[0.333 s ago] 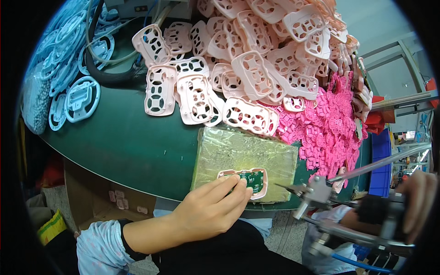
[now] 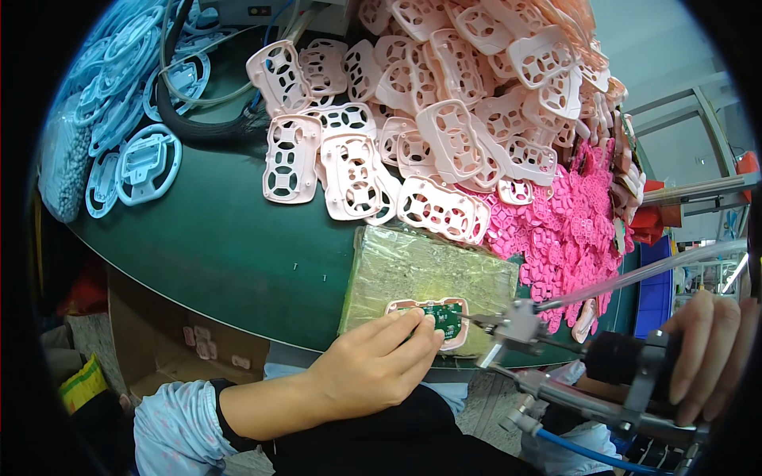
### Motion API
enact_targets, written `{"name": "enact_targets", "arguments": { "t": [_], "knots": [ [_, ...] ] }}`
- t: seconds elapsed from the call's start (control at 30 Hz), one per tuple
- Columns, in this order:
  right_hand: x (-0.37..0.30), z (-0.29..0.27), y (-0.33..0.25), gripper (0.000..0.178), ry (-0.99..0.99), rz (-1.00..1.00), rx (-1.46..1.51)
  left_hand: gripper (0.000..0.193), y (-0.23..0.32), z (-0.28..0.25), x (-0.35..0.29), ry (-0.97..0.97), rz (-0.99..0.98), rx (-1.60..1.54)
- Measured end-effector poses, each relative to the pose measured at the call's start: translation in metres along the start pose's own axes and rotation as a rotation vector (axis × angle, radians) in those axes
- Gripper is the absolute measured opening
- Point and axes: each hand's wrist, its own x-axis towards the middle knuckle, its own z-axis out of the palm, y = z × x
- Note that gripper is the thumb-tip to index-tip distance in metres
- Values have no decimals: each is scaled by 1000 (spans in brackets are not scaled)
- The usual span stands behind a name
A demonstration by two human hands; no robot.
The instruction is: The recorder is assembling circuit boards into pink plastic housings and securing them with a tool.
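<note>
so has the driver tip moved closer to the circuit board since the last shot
Yes. The driver tip has moved left along the wrapped block and now almost touches the green circuit board, which the left hand steadies. The right hand grips the driver.

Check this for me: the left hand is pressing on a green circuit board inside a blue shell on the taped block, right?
Not quite: the head view shows the shell is pale pink, not blue. The rest holds: the left hand presses on the green circuit board in it, on the taped block.

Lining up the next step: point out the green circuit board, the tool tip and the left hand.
green circuit board (image 2: 444, 317), head view, its middle.
tool tip (image 2: 470, 319), head view, thin metal point.
left hand (image 2: 373, 369), head view, its back.
</note>
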Motion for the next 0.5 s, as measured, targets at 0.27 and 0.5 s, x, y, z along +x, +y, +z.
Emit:
{"name": "enact_targets", "arguments": {
  "t": [0.27, 0.5],
  "knots": [
    [0, 37, 11, 56, 419, 54, -202, 27, -2, -2, -5, 2, -24, -7],
    [18, -1, -2, 48, -143, 204, -161, 27, -1, -1, -3, -3, -17, -17]
  ]
}}
